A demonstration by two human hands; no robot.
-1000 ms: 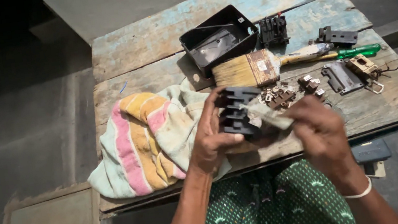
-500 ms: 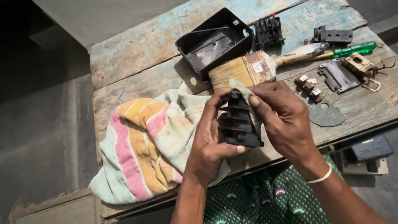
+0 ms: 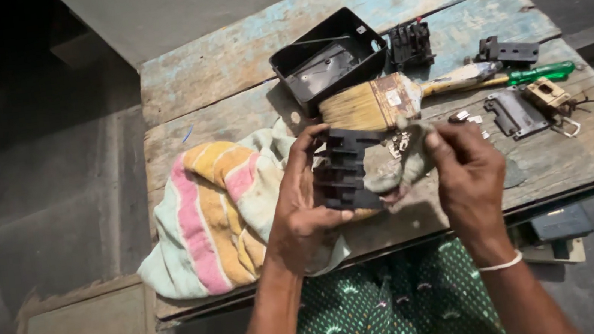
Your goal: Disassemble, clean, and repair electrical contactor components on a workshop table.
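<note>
One black ribbed plastic block (image 3: 343, 169), upright, slotted, dusty, gripped by left hand (image 3: 300, 208)

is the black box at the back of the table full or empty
Nearly empty. The black box lies open side up on the wooden table, and only a grey metal plate shows on its floor.

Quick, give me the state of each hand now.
Left hand: closed on the black ribbed plastic block.
Right hand: closed on a grey rag.

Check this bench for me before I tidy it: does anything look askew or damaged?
The striped towel droops off the wooden table's front edge, and the tabletop's blue paint is badly worn. Small metal parts lie loose.
</note>
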